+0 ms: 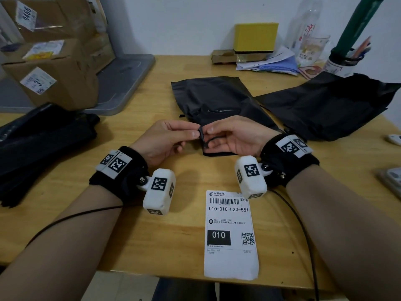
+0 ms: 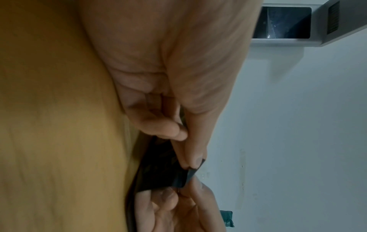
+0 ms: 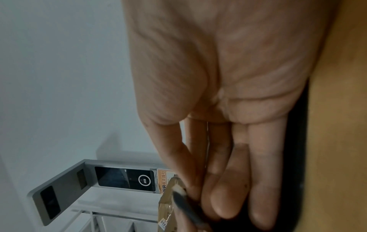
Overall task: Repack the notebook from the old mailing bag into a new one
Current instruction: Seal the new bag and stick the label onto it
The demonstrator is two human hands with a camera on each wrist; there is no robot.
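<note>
A black mailing bag [image 1: 217, 98] lies flat mid-table, its near end under my hands. My left hand [image 1: 194, 134] pinches a raised bit of that bag's near edge between thumb and forefinger; the left wrist view shows the pinched black film [image 2: 188, 172]. My right hand [image 1: 208, 132] pinches the same edge from the other side, and a dark strip [image 3: 184, 205] shows at its fingertips. A second black bag [image 1: 325, 107] lies crumpled to the right. A white shipping label [image 1: 231, 234] lies near the front edge. No notebook is visible.
A pile of black bags [image 1: 43, 140] sits at the left. Cardboard boxes [image 1: 54, 68] and a grey tray [image 1: 128, 81] stand at the back left. A yellow box [image 1: 256, 36], papers [image 1: 269, 61], a bottle [image 1: 308, 25] and a pen pot [image 1: 342, 61] line the back right.
</note>
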